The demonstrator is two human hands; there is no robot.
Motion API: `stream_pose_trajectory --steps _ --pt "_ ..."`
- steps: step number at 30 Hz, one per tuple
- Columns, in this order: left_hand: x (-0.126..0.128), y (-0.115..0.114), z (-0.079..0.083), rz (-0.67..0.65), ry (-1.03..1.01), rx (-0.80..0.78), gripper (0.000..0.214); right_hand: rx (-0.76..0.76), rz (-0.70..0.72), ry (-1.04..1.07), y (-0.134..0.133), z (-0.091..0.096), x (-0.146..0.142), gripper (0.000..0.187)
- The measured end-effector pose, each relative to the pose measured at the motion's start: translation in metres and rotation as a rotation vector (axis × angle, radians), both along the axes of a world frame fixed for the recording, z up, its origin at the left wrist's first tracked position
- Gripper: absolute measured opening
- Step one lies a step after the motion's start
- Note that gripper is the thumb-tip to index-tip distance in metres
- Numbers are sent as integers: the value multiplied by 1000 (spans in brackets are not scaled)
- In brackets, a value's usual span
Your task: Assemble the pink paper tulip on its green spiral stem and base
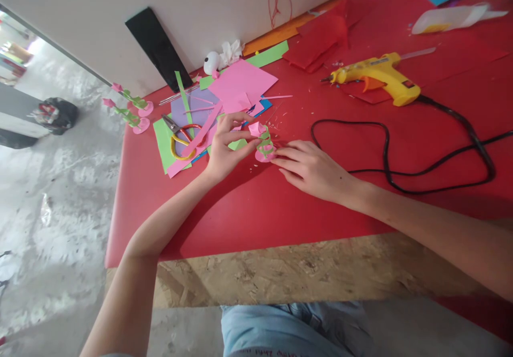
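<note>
Head view: the paper flower stands between the left hand, pinching it near the bud, and the right hand, at its base, grip unclear.

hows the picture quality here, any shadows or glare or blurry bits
Head view: a shadow lies beside the left forearm on the red table; head view: the floor looks washed out towards the upper left; head view: fine folds on the paper flower look soft, and the print on the glue gun is too small to read.
</note>
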State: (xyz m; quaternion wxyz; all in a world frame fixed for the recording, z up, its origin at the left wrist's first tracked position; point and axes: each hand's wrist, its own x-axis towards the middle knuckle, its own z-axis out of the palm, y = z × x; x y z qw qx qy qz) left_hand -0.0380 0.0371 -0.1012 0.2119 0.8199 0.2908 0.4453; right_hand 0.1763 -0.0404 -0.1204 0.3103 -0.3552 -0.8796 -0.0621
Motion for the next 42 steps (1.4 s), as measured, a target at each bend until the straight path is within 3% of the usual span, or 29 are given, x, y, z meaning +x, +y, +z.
stream_pose_trajectory --steps 17,21,24,27,29,30,36,42 --pt "-2 0 6 -12 70 33 9 -2 8 17 -1 -3 -3 24" --pt "-3 -1 8 -26 63 23 7 -1 6 46 -3 10 1 24" --pt "-3 -2 9 -9 65 -10 5 -6 -157 57 4 33 26 22" --pt "-3 -2 9 9 78 -38 6 -149 -566 79 19 52 68 26" --pt "-3 -3 9 7 69 -49 7 -351 -896 14 31 54 97 39" --pt "-2 -3 8 5 57 -57 7 -402 -959 -2 36 52 109 43" --pt "-2 -1 7 -15 -42 -142 4 -564 -1030 -29 52 31 136 11" --pt "-1 -1 8 -16 -46 -135 7 -554 -1039 23 64 23 139 13"
